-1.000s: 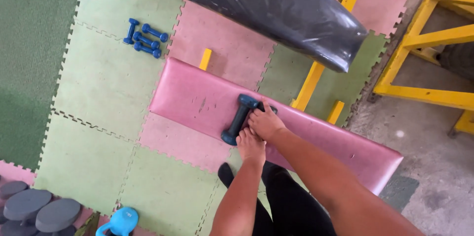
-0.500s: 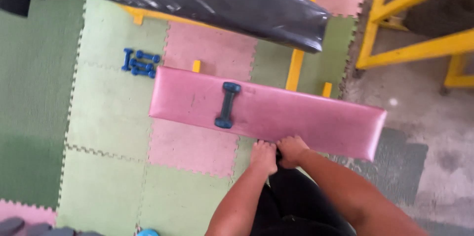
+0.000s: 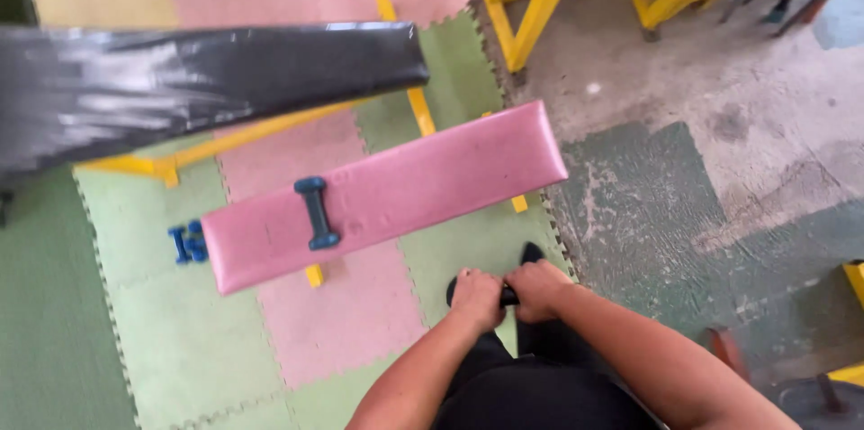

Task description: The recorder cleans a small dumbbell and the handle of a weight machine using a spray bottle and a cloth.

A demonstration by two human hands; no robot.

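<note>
Fingers of left hand (image 3: 475, 298), right hand (image 3: 537, 289) curled on dark bar (image 3: 508, 295), clear of pink bench (image 3: 387, 192) edge.

No packages, labels, signs or screens within my view.
</note>
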